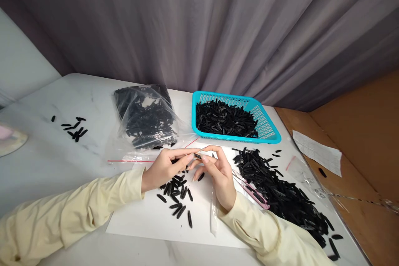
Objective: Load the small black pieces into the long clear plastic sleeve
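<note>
Above a white sheet point(140, 220), my left hand point(166, 167) and my right hand point(222, 176) meet fingertip to fingertip. Both pinch one small, dark, elongated piece point(197, 156) between thumb and fingers, and most of it is hidden by the fingertips. Below them, several similar loose black pieces point(177, 191) are scattered on the sheet. Beside my right wrist is a pink-handled tool point(257, 194), partly covered by black pieces; its kind cannot be made out. A narrow clear plastic strip point(213, 216) lies next to that wrist.
A turquoise basket point(237, 137) of black pieces stands at the back. Left of it lies a clear zip bag point(146, 112) with black pieces. A long heap point(286, 193) spreads to the right. A small group point(76, 126) lies far left. Paper point(319, 153) rests on cardboard at right.
</note>
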A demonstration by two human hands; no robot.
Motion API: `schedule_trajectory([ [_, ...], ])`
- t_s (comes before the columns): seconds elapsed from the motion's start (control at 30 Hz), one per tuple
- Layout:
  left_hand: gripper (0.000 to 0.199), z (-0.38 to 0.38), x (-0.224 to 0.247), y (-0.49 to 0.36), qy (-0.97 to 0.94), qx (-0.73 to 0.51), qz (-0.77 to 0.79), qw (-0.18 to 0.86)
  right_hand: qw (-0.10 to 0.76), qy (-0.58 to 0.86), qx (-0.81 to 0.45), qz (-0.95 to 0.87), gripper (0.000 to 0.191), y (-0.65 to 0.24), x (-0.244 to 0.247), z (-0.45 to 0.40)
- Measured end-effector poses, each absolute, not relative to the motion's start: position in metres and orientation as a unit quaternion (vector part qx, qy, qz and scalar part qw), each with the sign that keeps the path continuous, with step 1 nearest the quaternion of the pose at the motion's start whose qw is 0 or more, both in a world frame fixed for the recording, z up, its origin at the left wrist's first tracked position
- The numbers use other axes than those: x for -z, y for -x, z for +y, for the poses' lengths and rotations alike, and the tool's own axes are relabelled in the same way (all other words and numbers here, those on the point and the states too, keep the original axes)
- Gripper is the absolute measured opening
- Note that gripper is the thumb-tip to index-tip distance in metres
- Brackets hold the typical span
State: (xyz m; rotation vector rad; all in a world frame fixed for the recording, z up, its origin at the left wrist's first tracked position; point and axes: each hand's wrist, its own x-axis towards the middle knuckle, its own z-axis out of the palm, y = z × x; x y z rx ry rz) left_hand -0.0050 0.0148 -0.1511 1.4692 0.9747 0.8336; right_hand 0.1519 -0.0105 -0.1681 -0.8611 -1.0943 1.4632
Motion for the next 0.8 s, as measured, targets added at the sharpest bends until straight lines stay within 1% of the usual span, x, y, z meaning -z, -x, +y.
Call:
schedule_trajectory([
  [0.5, 0.041, 0.0141, 0.1517, 0.0053, -0.636, -0.358, 0.414, 0.544, 0.546, 0.344, -0.601, -0.472, 0.015, -0.1486, 0.1686, -0.0088],
  [0.8, 0.035, 0.0142, 0.1529, 0.0059, -0.654, -0.377, 0.414, 0.508, 0.528, 0.380, -0.602, -0.463, 0.018, -0.1484, 0.1668, -0.0055],
])
